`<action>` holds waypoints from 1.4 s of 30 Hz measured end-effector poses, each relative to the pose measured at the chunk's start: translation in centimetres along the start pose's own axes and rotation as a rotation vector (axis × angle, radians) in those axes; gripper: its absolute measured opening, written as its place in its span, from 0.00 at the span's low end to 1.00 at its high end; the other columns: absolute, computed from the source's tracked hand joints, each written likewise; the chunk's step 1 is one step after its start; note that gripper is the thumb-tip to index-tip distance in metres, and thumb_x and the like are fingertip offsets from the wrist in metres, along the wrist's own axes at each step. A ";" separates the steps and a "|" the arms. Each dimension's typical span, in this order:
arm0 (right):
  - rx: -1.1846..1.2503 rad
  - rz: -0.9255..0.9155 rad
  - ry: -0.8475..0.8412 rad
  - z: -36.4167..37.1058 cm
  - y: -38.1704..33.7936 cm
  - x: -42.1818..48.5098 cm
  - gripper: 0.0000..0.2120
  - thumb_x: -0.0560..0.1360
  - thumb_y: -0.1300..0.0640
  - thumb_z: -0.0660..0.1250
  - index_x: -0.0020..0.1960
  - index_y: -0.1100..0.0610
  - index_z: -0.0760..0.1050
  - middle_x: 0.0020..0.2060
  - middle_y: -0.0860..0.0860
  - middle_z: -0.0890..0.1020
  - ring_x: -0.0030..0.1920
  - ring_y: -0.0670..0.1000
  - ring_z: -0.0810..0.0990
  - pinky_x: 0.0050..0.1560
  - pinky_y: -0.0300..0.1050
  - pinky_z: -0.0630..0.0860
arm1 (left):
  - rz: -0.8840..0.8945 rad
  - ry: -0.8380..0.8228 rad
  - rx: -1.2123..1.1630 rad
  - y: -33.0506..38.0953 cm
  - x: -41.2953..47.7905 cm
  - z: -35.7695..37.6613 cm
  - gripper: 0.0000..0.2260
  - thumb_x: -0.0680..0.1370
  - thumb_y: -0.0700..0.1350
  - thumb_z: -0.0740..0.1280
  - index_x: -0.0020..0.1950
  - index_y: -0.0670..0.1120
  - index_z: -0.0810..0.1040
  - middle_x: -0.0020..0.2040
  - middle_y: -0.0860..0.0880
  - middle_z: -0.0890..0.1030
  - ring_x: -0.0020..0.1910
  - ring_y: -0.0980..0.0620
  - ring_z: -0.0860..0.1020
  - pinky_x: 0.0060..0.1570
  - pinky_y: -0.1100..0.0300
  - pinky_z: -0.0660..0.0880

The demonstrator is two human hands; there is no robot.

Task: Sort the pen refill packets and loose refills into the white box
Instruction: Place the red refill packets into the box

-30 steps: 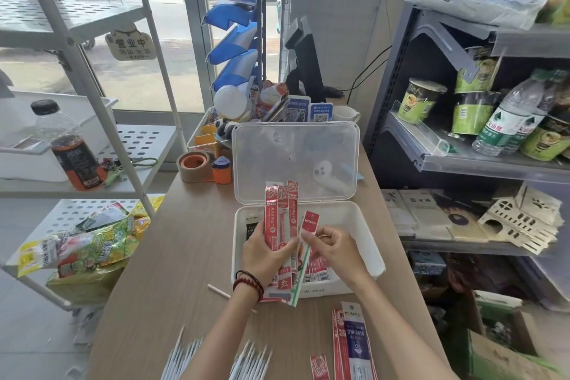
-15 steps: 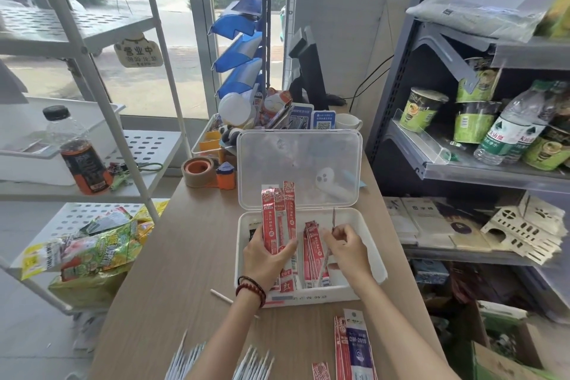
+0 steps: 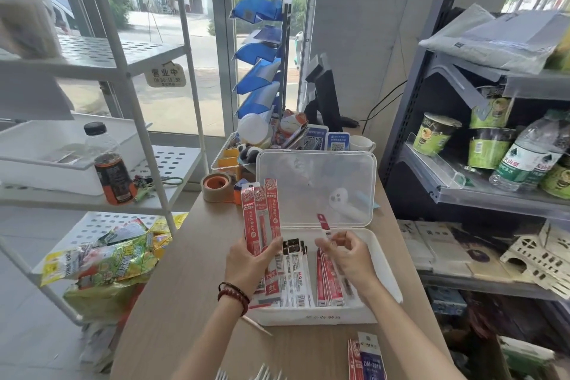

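Note:
The white box sits on the wooden counter with its clear lid standing open behind it. Red refill packets and black-topped packets lie in rows inside. My left hand is shut on a fan of red packets held upright over the box's left end. My right hand pinches a single red packet upright over the red row. More packets and loose white refills lie at the counter's near edge.
A loose stick lies just in front of the box. Tape roll and a desk organiser stand behind the box. White rack with a bottle on the left, dark goods shelf on the right.
My right hand has set packets down in the box's red row and now lifts a single red packet upright. The left hand's fan stays over the box. The camera has tilted up slightly.

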State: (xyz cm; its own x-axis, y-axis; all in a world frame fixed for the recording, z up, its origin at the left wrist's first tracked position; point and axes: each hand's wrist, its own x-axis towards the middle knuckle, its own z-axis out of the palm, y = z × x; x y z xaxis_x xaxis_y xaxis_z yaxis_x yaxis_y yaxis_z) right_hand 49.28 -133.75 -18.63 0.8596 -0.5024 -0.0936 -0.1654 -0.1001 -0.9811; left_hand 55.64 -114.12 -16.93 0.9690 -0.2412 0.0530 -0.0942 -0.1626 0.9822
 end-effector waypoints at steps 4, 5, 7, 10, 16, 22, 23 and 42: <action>0.105 0.027 -0.075 2.6 -0.9 0.1 0.14 0.69 0.55 0.76 0.52 0.58 0.79 0.47 0.57 0.84 0.40 0.49 0.84 0.37 0.41 0.81 | -0.046 0.089 0.026 -0.6 0.2 -2.8 0.13 0.69 0.51 0.74 0.50 0.51 0.76 0.44 0.50 0.83 0.39 0.54 0.82 0.36 0.63 0.78; 0.123 0.037 -0.087 3.3 -0.8 0.2 0.10 0.72 0.57 0.74 0.52 0.57 0.80 0.48 0.56 0.84 0.43 0.50 0.84 0.42 0.44 0.82 | -0.062 0.105 0.029 -0.9 0.2 -3.4 0.15 0.69 0.51 0.74 0.52 0.48 0.76 0.43 0.49 0.83 0.39 0.53 0.82 0.36 0.62 0.78; 0.121 0.054 -0.099 4.7 -0.4 0.5 0.08 0.76 0.62 0.69 0.54 0.54 0.81 0.50 0.53 0.85 0.50 0.51 0.84 0.53 0.51 0.82 | -0.079 0.129 0.043 -1.2 0.0 -4.5 0.17 0.69 0.51 0.74 0.53 0.46 0.77 0.42 0.49 0.83 0.38 0.53 0.83 0.35 0.61 0.78; 0.078 0.089 -0.116 6.6 -0.2 0.5 0.13 0.77 0.66 0.67 0.57 0.53 0.81 0.53 0.51 0.84 0.55 0.51 0.83 0.60 0.52 0.79 | -0.086 0.155 0.066 -1.7 -0.4 -5.5 0.18 0.69 0.52 0.74 0.54 0.46 0.78 0.41 0.50 0.83 0.37 0.54 0.83 0.34 0.63 0.78; -0.014 0.151 -0.022 9.6 1.1 0.0 0.14 0.69 0.63 0.76 0.53 0.53 0.82 0.46 0.51 0.86 0.44 0.47 0.85 0.49 0.46 0.83 | -0.098 0.174 0.075 -2.1 -1.1 -6.2 0.18 0.69 0.52 0.74 0.55 0.46 0.77 0.42 0.51 0.83 0.38 0.55 0.83 0.34 0.65 0.78; -0.094 0.145 -0.075 10.9 1.4 -0.7 0.14 0.70 0.60 0.76 0.55 0.57 0.81 0.43 0.49 0.84 0.42 0.46 0.84 0.37 0.39 0.82 | -0.090 0.179 0.076 -2.5 -1.5 -6.5 0.17 0.69 0.51 0.74 0.53 0.47 0.77 0.42 0.52 0.83 0.38 0.57 0.82 0.34 0.68 0.77; -0.138 0.134 -0.088 11.1 1.5 -0.7 0.13 0.71 0.60 0.75 0.55 0.58 0.81 0.43 0.49 0.84 0.42 0.46 0.84 0.38 0.41 0.83 | -0.089 0.181 0.072 -2.5 -1.6 -6.5 0.16 0.69 0.51 0.74 0.53 0.48 0.77 0.42 0.52 0.83 0.38 0.57 0.82 0.33 0.68 0.77; 0.058 0.066 -0.331 7.3 -0.1 -1.8 0.16 0.75 0.43 0.67 0.56 0.54 0.79 0.45 0.48 0.86 0.45 0.46 0.85 0.43 0.38 0.76 | -0.048 -0.161 0.099 -3.0 -1.1 -1.9 0.13 0.70 0.53 0.73 0.53 0.54 0.76 0.43 0.53 0.84 0.41 0.57 0.83 0.45 0.54 0.81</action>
State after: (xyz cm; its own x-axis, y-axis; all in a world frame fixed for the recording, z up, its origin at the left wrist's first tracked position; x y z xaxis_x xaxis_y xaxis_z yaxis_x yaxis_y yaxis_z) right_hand 51.24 -126.53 -19.64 0.9597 -0.1996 -0.1977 -0.2062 -0.0226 -0.9783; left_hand 55.30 -111.53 -19.55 0.9246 -0.3796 -0.0305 -0.0788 -0.2691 0.9599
